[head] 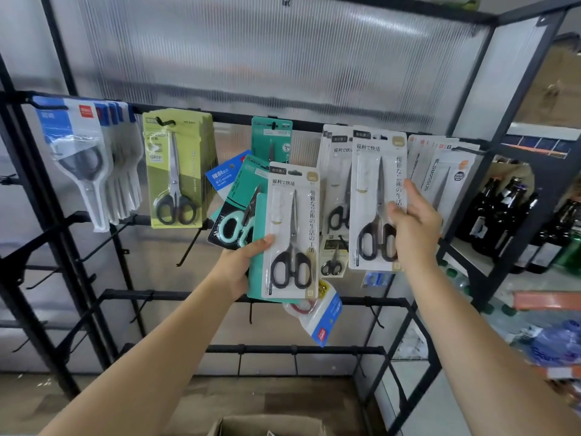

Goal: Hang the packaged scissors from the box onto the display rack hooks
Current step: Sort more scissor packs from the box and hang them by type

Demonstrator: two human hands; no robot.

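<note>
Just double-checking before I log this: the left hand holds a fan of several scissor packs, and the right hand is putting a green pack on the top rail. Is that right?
Not quite. The head view shows the right hand putting up a white pack with black-handled scissors, not a green one. The rest stands: the left hand holds a fan of several scissor packs, and the white pack is up at the top rail.

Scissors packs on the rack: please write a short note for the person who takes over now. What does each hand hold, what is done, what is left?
Left hand: grips a fan of packs, a white pack in front, teal packs behind.
Right hand: holds another white pack at the hook of the top rail; whether it is fully on cannot be told.
Done: blue, green, teal and white groups hang on the top rail.
Left: hang the left hand's packs. The box is below; its contents are hidden.
</note>
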